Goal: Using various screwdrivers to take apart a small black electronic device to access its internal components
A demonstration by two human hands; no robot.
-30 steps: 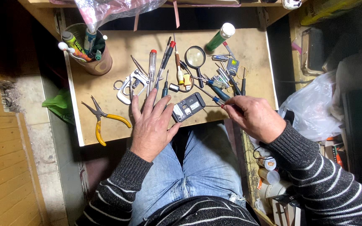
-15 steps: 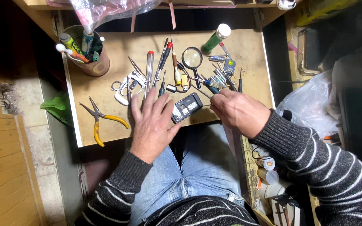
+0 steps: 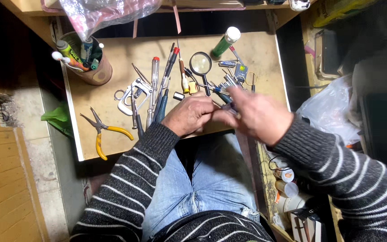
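Both hands meet at the near edge of a pale wooden board set over the lap. Left hand is curled knuckles-up on the board; what it grips, if anything, can't be told. Right hand, blurred, pinches a small dark-tipped tool w/ fingertips, just beside the left. Behind: row of slim screwdrivers, round black-rimmed magnifying glass, green cylindrical tube. Far left: yellow-handled pliers, brown pot of pens.

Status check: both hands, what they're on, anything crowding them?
Left hand and right hand meet at the board's near edge, over something small, hidden. Grip unclear. Screwdrivers and magnifying glass crowd close behind.
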